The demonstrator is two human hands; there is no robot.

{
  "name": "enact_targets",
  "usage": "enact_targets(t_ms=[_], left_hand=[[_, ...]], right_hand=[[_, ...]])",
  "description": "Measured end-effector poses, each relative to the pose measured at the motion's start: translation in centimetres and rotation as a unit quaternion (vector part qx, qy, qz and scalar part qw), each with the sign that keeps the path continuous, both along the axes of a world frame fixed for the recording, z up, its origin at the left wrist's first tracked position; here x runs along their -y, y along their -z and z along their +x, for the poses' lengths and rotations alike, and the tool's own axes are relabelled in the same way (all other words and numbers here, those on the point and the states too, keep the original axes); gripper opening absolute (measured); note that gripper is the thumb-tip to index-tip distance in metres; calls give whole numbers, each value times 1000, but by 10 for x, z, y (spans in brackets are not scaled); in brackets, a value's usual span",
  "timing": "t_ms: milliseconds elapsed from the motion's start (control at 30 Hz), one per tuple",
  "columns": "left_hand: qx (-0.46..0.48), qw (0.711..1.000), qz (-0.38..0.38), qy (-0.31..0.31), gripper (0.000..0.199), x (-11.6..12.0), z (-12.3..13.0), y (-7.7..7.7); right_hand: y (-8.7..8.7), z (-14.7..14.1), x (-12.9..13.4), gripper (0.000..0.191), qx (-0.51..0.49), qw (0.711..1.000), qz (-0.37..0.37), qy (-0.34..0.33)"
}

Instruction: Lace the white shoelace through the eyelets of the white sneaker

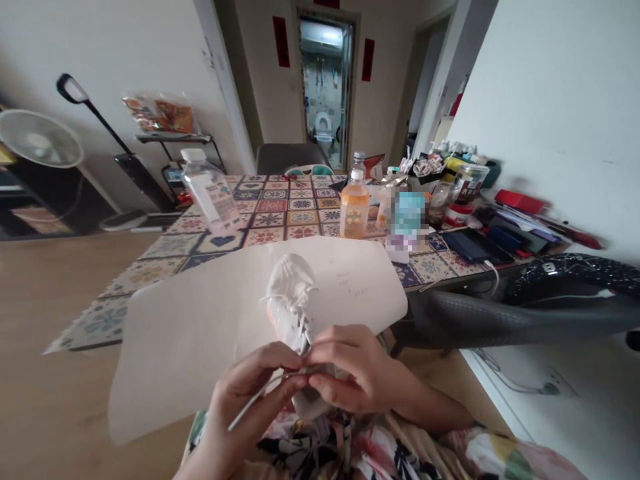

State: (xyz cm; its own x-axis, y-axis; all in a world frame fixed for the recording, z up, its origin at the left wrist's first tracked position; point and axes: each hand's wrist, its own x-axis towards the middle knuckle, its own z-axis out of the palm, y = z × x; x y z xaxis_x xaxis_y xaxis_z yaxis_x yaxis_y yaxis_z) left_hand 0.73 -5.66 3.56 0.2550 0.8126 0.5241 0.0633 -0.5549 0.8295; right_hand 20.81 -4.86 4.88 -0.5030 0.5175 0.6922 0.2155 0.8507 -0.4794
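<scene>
A white lace-up shoe (291,273) points its toe away from me on a large white paper sheet (190,327), its heel end close to my lap. Loose white laces criss-cross its upper. At the shoe's upper eyelets, my left hand (227,400) pinches a white shoelace (245,404), and its free end trails down past the thumb. Opposite it, my right hand (357,367) is closed at the same spot with its fingertips nearly touching the left ones. What the right fingertips pinch is hidden between them, though they lie against the shoe's opening.
A patterned tablecloth (260,237) covers the table. Beyond the paper stand a clear bottle (210,193), an orange drink bottle (354,210) and a blurred package (407,217). To the right are a phone (475,247) with a cable, jars and papers. A dark chair (465,317) flanks the table.
</scene>
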Motion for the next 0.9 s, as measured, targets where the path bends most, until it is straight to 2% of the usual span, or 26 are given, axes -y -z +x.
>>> enact_targets(t_ms=[133,200,300,400,467,567,667,733,767,833,900], left_hand=[[-25,998,60,16,13,-2,-6,-5],[-31,997,59,32,13,-4,-9,-4],[-22,999,21,25,9,-8,-9,0],[7,998,-51,27,13,-15,-4,3],[42,993,-103,45,18,-19,-1,4],[96,982,-149,64,27,-25,1,9],[140,978,-147,42,28,-29,-5,19],[195,971,-138,0,23,-32,-12,24],[235,962,-140,-28,19,-34,-17,26],[324,930,-159,-66,13,-39,-28,25],[414,888,-188,-66,15,-45,-39,21]], right_hand=[[-4,-6,-1,15,33,999,-24,20],[-2,-10,-3,16,29,999,-39,13],[4,-14,-8,13,15,999,-35,10],[10,-14,-12,5,12,999,41,27],[11,-13,-13,6,9,994,99,34],[7,-14,-12,11,-12,992,119,42],[3,-18,-12,13,-79,995,58,25],[4,-21,-16,20,-173,985,-26,-4],[5,-22,-19,25,-234,969,-76,-21],[8,-21,-26,35,-351,918,-177,-60],[10,-17,-35,39,-423,862,-257,-108]])
